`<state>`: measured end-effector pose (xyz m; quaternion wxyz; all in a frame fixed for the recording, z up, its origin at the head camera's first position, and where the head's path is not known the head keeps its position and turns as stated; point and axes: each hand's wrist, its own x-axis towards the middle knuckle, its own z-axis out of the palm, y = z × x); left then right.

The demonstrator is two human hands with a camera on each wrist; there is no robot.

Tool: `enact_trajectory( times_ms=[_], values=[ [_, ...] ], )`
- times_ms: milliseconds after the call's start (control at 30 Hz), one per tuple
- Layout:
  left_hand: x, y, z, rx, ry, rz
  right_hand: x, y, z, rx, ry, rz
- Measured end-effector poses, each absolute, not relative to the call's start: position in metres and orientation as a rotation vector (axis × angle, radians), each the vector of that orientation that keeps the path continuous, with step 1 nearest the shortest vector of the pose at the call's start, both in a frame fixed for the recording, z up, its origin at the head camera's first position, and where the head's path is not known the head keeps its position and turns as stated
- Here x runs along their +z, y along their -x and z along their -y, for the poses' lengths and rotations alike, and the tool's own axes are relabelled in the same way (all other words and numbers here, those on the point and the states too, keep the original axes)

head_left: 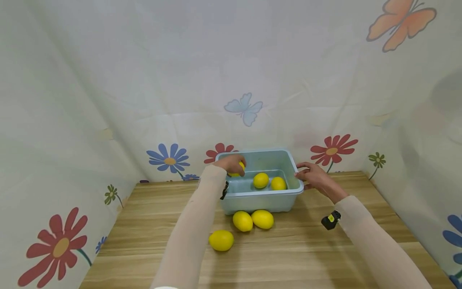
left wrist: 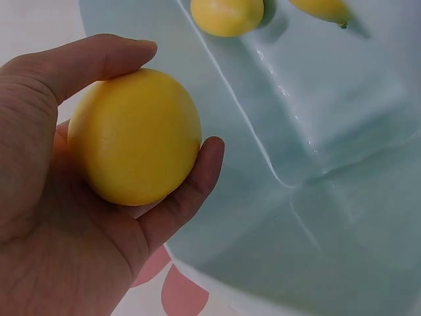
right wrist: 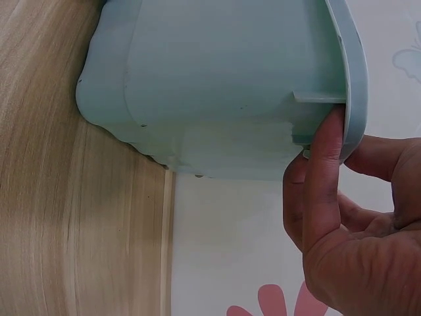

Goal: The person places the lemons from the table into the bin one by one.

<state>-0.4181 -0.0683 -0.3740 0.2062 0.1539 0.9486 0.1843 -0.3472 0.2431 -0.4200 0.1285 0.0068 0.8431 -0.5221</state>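
My left hand (head_left: 232, 163) grips a yellow lemon (left wrist: 135, 137) over the left end of a pale blue plastic basin (head_left: 260, 202), thumb on one side and fingers curled round the other. Inside the basin, toward its right half, lie two more lemons, one (head_left: 260, 180) near the middle and one (head_left: 278, 184) by the front wall. At the basin's right end my right hand (head_left: 315, 176) pinches the rim, with the thumb over the edge and fingers beneath it, as the right wrist view (right wrist: 355, 210) shows.
Three lemons lie on the wooden table (head_left: 281, 257) before the basin: a pair, one lemon (head_left: 243, 221) beside another (head_left: 262, 219), and a third lemon (head_left: 221, 240) nearer and to the left. A flower-printed curtain (head_left: 173, 120) stands behind the table.
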Motion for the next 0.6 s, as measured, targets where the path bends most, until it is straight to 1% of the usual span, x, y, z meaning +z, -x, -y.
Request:
enact_trajectory(
  times_ms=[300,500,600],
  values=[
    [-0.3688,0.4204,0.0664,0.507,-0.414,-2.665,-0.4173,0.3442,-0.2406,-1.527,-0.010,-2.440],
    [-0.3685,0.4213,0.0672,0.590,-0.387,-2.647,-0.4182,0.3450,-0.2419,-1.533,-0.014,-2.440],
    [-0.3655,0.4150,0.0667,0.541,-0.448,-2.678,-0.4196,0.3456,-0.2427,-1.534,-0.009,-2.439]
  ],
)
